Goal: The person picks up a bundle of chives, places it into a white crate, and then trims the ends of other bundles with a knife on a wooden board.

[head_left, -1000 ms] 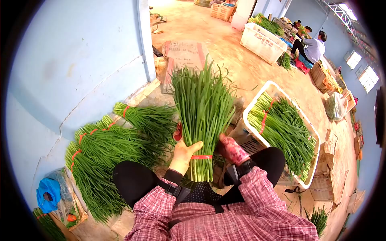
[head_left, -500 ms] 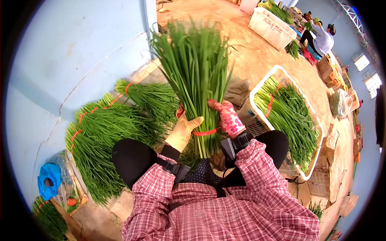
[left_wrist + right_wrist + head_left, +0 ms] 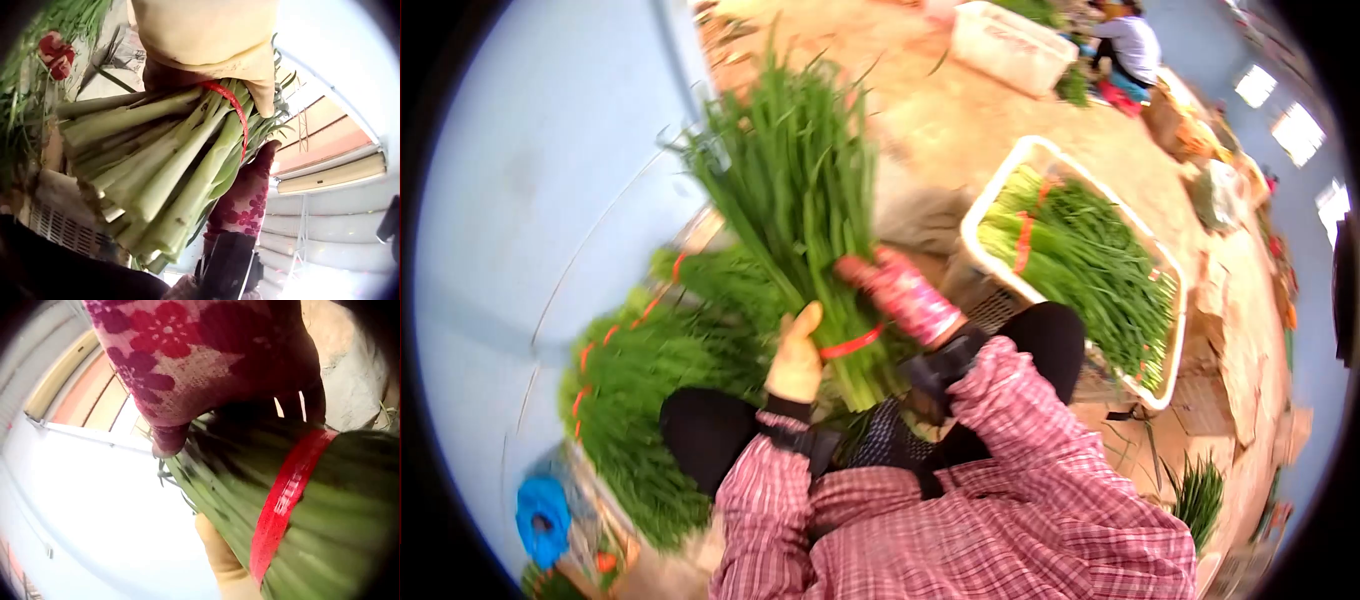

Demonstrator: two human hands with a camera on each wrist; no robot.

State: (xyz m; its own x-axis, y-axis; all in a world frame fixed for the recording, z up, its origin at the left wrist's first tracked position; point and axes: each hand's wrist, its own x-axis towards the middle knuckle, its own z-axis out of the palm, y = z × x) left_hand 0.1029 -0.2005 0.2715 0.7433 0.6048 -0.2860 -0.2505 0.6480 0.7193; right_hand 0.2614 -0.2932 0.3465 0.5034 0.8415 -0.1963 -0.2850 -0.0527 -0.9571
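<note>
A thick bundle of chives [image 3: 800, 190], pale at the stem ends and dark green at the leaves, is held between both hands in front of the lap. It leans to the left, its red band [image 3: 852, 343] circling the stems low down. My left hand [image 3: 797, 362], in a cream glove, grips the left side near the band, thumb along the stems. From the right, my right hand [image 3: 905, 295], in a pink flowered glove, grips just above the band; its thumb lies against the stems in the right wrist view. Cut stem ends [image 3: 144, 194] fill the left wrist view.
Banded chive bundles [image 3: 640, 390] lie piled by the blue wall [image 3: 550, 200] at the left. A white plastic crate [image 3: 1000, 265] with more bundles stands right of the knees. Farther back are another crate [image 3: 1010, 50] and a seated person [image 3: 1135, 50]. A blue bag [image 3: 543, 520] sits lower left.
The bundle has gone from nearly upright to tilted leftward, both hands moving with it. My right hand, earlier low beside the band, has come up onto the stems. The head view has shifted.
</note>
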